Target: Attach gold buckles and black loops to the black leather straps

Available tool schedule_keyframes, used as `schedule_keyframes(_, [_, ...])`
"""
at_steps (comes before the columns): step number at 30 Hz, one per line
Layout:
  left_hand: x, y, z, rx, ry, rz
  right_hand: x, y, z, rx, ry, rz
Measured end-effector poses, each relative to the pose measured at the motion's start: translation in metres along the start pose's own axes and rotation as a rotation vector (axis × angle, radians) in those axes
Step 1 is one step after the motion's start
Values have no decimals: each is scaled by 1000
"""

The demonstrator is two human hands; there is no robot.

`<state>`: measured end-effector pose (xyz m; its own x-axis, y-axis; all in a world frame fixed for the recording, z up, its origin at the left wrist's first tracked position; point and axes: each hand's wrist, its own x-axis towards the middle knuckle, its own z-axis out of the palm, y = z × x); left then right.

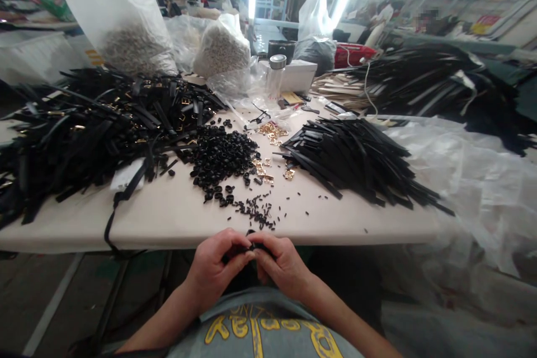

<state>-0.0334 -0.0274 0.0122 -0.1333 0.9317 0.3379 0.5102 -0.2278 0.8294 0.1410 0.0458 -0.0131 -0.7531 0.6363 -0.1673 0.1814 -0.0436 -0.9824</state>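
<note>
My left hand (216,265) and my right hand (280,263) meet just below the table's front edge, fingers curled and pinched together on a small black piece (254,248) held between them. What the piece is, I cannot make out. On the table (168,215) straight ahead lie tiny black bits (255,211), a heap of black rings (220,158) and some gold buckles (272,130). A pile of plain black straps (356,156) lies to the right, and a larger pile of straps with gold fittings (88,123) to the left.
Clear bags of small parts (126,33) (221,50) stand at the back, with a jar (276,75) and a white box (298,74). Crumpled plastic sheet (470,179) covers the right side. More black straps (423,81) are heaped beyond. People sit far behind.
</note>
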Motion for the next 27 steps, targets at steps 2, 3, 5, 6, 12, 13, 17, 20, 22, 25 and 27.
schedule_keyframes(2, [2, 0, 1, 11, -5, 17, 1, -1, 0, -16, 13, -17])
schedule_keyframes(3, [3, 0, 1, 6, -10, 17, 1, -1, 0, -27, 23, -30])
schedule_keyframes(5, [6, -1, 0, -23, -43, 2, 2, -1, -1, -46, 45, -58])
schedule_keyframes(6, [9, -1, -2, -35, -68, -10, 2, -1, -2, -54, 58, -69])
schedule_keyframes(12, [44, -32, -27, 115, 16, -60, -3, -7, -12, -59, 65, -65])
schedule_keyframes(13, [55, -42, -34, 206, 76, -35, -3, -7, -14, -47, 60, -61])
schedule_keyframes(17, [99, -83, -54, 595, 134, 32, -4, -3, -17, -8, 58, -51])
schedule_keyframes(20, [120, -104, -50, 736, 26, 4, -3, 2, -18, -4, 57, -57])
schedule_keyframes(22, [126, -108, -40, 770, -42, 1, -3, 3, -19, -10, 57, -54])
schedule_keyframes(25, [125, -102, -22, 756, -109, 44, -2, 2, -20, -10, 62, -37])
schedule_keyframes(27, [122, -95, -16, 719, -161, 89, -2, 0, -21, -11, 65, -29])
